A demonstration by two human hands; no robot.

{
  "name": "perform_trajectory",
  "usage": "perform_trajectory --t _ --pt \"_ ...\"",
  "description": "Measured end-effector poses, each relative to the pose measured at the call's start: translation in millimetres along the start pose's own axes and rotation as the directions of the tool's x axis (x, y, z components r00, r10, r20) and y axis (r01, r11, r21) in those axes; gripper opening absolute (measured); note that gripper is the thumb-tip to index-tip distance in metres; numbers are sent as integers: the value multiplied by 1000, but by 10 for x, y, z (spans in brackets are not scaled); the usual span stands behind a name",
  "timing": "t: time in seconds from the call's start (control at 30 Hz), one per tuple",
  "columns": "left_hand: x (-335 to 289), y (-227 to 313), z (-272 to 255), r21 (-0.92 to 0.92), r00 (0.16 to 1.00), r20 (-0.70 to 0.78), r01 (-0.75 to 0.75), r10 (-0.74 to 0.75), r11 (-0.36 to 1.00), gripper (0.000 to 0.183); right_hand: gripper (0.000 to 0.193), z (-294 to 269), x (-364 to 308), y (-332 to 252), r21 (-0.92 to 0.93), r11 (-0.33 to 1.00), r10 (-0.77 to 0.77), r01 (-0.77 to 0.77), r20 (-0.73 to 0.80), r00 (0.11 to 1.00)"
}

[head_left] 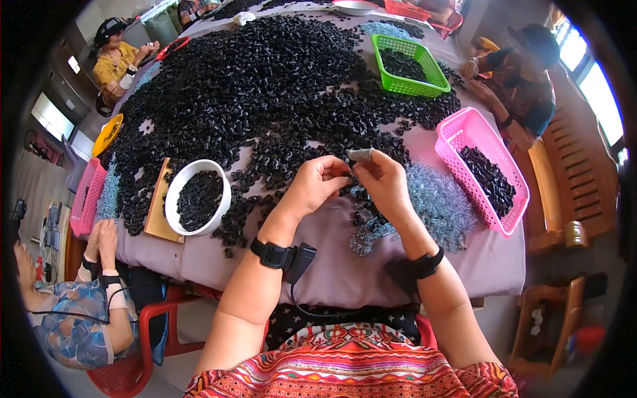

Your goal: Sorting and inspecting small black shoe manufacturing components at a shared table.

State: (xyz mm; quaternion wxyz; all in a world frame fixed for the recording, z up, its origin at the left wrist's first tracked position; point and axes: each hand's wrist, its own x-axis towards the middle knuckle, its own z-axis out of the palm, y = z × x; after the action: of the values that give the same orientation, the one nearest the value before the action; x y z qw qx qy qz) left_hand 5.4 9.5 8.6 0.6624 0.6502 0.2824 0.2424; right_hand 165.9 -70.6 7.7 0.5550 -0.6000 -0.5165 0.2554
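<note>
My left hand (317,186) and my right hand (385,184) meet over the near middle of the table, fingertips almost touching. The left thumb and index finger pinch a small black piece, mostly hidden by the fingers. A grey-green wrap (360,154) covers a fingertip of my right hand, whose fingers are also closed at the same spot; what they hold is too small to make out. Right beside and under that hand lies a heap of small clear bluish-grey pieces (438,205). Beyond both hands spreads a large pile of small black pieces (259,73).
A white round tub (225,199) stands on a wooden board (158,215) at left. To the right are a pink basket (515,174) and a green basket (424,88), both holding black pieces. A yellow dish (108,136) lies far left. Other people sit around the table.
</note>
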Motion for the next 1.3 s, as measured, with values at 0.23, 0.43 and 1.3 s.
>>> perform_trajectory --t 0.23,0.43,1.3 --pt "-13 -50 102 162 992 26 -125 122 979 29 16 -49 -74 -22 63 997 -32 32 -5 999" --pt "-20 -43 133 263 987 -4 -151 158 953 24 11 -121 -70 -94 -174 970 -162 171 67 984" --pt "40 -75 114 -292 996 -76 -67 47 954 19 14 -130 -57 -18 135 991 7 -16 63 998"
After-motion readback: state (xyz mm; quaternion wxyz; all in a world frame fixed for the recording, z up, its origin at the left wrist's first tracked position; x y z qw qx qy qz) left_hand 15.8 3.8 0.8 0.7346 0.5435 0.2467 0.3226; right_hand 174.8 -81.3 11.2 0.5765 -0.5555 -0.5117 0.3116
